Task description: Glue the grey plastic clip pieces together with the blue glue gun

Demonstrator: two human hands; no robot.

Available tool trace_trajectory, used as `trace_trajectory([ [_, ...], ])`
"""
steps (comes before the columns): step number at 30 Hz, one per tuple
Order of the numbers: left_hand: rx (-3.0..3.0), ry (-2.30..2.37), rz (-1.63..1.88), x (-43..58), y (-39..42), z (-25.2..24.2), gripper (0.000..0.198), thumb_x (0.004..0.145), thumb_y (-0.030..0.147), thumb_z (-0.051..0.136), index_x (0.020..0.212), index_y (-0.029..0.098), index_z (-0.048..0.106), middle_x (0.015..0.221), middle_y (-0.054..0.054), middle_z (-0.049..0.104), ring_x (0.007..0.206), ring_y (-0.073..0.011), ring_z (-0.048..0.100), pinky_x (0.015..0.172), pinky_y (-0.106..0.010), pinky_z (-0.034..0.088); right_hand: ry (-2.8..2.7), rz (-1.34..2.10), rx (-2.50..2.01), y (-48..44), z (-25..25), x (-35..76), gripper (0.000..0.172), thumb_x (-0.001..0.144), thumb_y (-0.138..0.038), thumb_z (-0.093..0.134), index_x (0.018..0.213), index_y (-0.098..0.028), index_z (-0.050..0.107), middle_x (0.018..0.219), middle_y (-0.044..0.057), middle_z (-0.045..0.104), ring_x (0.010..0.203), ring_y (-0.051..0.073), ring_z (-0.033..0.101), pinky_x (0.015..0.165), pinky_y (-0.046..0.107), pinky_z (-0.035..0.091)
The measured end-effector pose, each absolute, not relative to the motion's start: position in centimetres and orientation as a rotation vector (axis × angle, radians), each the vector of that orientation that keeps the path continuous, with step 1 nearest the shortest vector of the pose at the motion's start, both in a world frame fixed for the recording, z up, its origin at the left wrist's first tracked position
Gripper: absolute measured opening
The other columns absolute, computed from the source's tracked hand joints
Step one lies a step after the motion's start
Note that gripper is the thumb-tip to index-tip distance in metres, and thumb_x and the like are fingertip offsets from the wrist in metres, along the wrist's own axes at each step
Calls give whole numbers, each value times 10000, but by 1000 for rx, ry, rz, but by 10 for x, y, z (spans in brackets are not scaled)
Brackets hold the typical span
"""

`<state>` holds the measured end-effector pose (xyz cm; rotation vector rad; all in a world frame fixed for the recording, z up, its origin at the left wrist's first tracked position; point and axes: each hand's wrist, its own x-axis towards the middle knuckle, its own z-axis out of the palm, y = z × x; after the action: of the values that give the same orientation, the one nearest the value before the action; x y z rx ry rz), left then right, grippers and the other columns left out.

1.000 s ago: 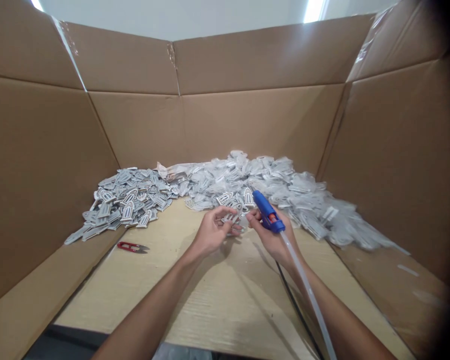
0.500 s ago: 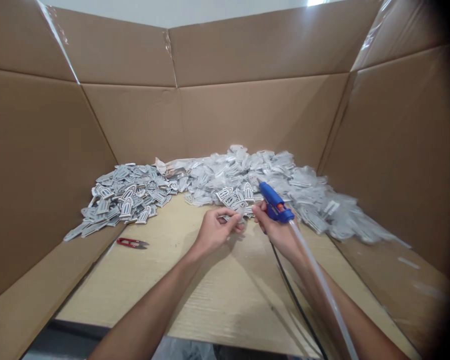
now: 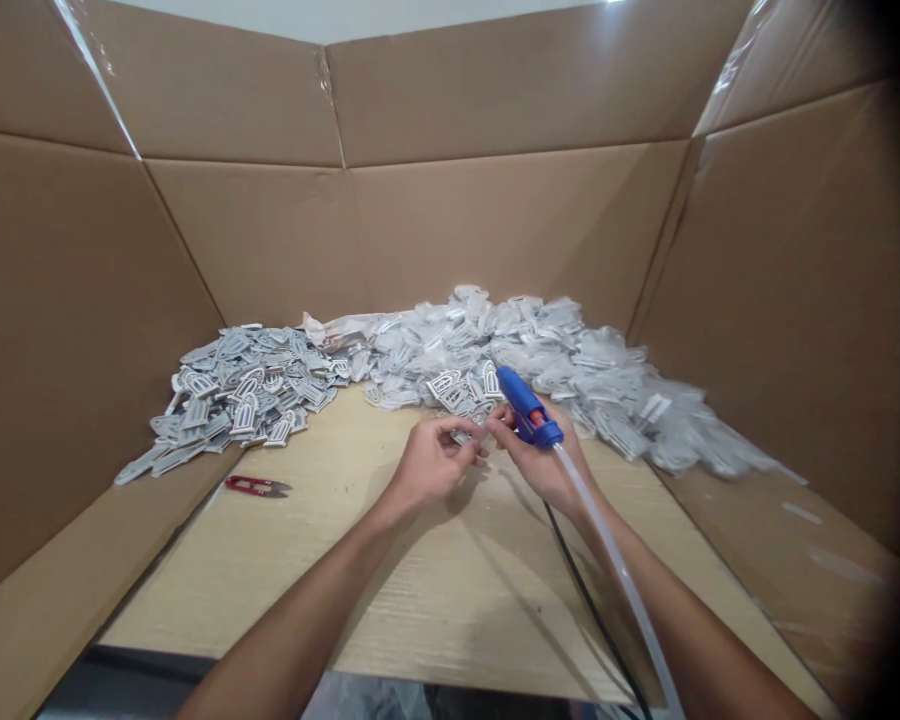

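Note:
My right hand (image 3: 544,462) grips a blue glue gun (image 3: 526,405) with a clear glue stick (image 3: 615,580) running back over my forearm and a black cord (image 3: 589,605) trailing below. Its fingertips also touch a small grey-and-white patch (image 3: 469,437) that my left hand (image 3: 429,465) pinches just in front of the piles. The two hands meet over the light wooden tabletop (image 3: 420,590).
A heap of grey arch-shaped patches (image 3: 240,395) lies at back left, a larger heap in clear bags (image 3: 570,370) at back right. Red thread snips (image 3: 251,486) lie on the table to the left. Tall cardboard walls (image 3: 67,330) enclose the table on three sides.
Both hands stay together at the patch, shifting slightly left and nearer. The glue gun has tilted a little; the view has dipped down.

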<state>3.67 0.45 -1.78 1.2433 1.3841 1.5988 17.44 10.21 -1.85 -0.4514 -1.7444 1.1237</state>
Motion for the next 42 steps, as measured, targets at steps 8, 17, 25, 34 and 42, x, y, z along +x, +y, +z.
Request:
trace_trajectory([
  [8,1073,1182,1668,40,3,-13,837,716,348,902,1438,195,507,1227,-183,706,888,-257,787,869,-371,609,-1628,954,-527,98,-15,176,235,855,-396,761,831,-206,625,808,17,660,677,145,583,654,276,486],
  [17,889,1164,1646,42,10,-20,635,664,262,935,1204,111,639,945,-116,784,880,-256,786,909,-371,594,-1554,935,-569,82,-17,169,247,855,-424,756,913,-210,646,859,38,687,701,172,626,642,282,519],
  [25,842,1082,1752,47,15,-20,477,634,294,932,926,146,584,836,-30,734,701,-162,730,784,-361,634,-1772,839,-605,71,-14,173,257,903,-468,689,972,-227,631,860,51,699,716,208,649,641,298,523],
  [34,846,1170,1717,35,16,-20,397,737,229,774,974,203,457,723,21,638,568,-143,634,496,-267,542,-1911,644,-501,81,-8,175,276,893,-477,704,844,-208,672,804,32,626,743,195,566,682,289,441],
  [42,823,1297,1802,25,15,-18,290,857,446,647,877,176,542,607,48,494,437,-81,428,372,-199,333,-2009,880,-603,84,-14,177,455,890,-582,657,666,-189,616,551,-27,487,518,123,425,494,252,335],
])
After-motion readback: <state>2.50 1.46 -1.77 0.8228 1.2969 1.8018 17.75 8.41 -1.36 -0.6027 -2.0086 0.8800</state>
